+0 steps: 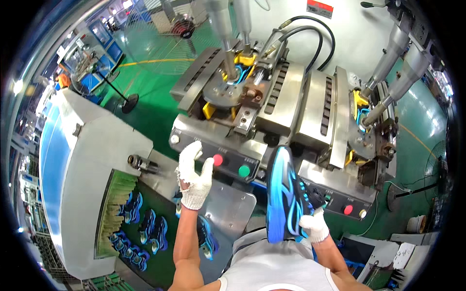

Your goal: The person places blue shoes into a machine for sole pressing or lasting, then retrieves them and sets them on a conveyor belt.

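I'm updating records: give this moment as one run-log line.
left hand: open, near red button | right hand: holding blue shoe | more shoes: lower left

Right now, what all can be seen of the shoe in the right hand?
The shoe has a black upper, seemingly fabric, with blue streaks and lacing, and a thick sole shading from light to deep blue. It is tilted, sole to the left, toe end toward the machine. The gloved right hand grips its near right side; whether it touches the machine is unclear.
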`<state>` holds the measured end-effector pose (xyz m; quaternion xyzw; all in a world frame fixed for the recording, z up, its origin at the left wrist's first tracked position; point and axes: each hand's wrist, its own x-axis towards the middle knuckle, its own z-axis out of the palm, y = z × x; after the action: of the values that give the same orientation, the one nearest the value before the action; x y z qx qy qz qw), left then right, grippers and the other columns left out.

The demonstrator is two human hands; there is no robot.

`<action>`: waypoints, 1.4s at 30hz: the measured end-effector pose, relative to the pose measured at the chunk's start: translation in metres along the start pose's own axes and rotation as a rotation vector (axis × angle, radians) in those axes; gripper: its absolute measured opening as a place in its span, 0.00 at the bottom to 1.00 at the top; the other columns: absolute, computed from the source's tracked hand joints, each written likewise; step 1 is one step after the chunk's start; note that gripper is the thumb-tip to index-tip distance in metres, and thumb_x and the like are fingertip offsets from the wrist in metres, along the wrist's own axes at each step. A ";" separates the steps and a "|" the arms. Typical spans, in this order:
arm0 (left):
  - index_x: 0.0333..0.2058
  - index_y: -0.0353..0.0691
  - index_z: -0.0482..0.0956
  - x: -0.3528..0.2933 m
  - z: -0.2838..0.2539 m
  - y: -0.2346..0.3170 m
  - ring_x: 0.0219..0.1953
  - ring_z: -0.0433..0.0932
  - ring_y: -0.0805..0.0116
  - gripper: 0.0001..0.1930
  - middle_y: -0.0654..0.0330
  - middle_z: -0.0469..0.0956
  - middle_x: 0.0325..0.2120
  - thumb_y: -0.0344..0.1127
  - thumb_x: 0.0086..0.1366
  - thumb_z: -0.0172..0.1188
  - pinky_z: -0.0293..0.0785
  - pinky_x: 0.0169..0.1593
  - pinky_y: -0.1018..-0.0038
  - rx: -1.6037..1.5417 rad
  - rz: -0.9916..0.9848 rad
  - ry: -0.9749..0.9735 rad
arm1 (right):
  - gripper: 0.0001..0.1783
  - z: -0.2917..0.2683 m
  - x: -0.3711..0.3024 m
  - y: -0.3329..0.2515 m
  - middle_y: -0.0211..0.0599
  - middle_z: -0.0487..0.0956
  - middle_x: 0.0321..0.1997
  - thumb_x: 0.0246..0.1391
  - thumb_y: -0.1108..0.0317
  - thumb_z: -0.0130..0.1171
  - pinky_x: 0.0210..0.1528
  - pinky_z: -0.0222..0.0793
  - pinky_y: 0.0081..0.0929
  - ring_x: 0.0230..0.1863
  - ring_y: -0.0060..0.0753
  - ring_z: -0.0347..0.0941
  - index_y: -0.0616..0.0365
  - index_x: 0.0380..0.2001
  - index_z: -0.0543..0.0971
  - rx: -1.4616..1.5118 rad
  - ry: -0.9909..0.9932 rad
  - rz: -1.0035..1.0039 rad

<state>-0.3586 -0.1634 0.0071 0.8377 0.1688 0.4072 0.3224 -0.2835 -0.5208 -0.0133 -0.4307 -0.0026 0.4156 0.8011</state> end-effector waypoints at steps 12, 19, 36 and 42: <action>0.53 0.33 0.79 0.036 0.058 -0.001 0.52 0.81 0.50 0.21 0.48 0.80 0.52 0.27 0.61 0.70 0.77 0.58 0.62 0.090 -0.043 -0.164 | 0.16 -0.050 0.037 -0.025 0.43 0.82 0.50 0.62 0.66 0.51 0.56 0.81 0.37 0.47 0.34 0.82 0.67 0.45 0.77 0.095 0.070 -0.294; 0.60 0.35 0.76 0.077 0.040 0.003 0.59 0.77 0.48 0.27 0.47 0.78 0.57 0.28 0.61 0.70 0.73 0.63 0.60 0.159 0.130 -0.216 | 0.22 -0.034 0.072 -0.020 0.44 0.83 0.51 0.59 0.64 0.59 0.53 0.80 0.35 0.49 0.40 0.83 0.67 0.52 0.76 -0.456 0.087 -0.613; 0.75 0.46 0.53 0.222 0.256 -0.144 0.69 0.63 0.37 0.45 0.35 0.61 0.68 0.42 0.63 0.65 0.67 0.67 0.56 0.447 0.076 -0.432 | 0.29 -0.044 0.044 -0.029 0.44 0.81 0.53 0.56 0.71 0.61 0.57 0.80 0.40 0.49 0.38 0.81 0.64 0.61 0.69 0.239 0.390 -0.071; 0.59 0.47 0.74 0.265 0.304 -0.177 0.51 0.78 0.40 0.28 0.40 0.75 0.50 0.40 0.59 0.67 0.75 0.53 0.49 0.574 0.006 -0.522 | 0.25 -0.036 0.041 -0.043 0.41 0.82 0.49 0.54 0.73 0.63 0.55 0.79 0.38 0.47 0.35 0.82 0.63 0.56 0.74 0.165 0.472 -0.059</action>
<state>0.0404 -0.0111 -0.1006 0.9698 0.1857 0.1173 0.1060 -0.2151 -0.5305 -0.0211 -0.4488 0.2058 0.2786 0.8238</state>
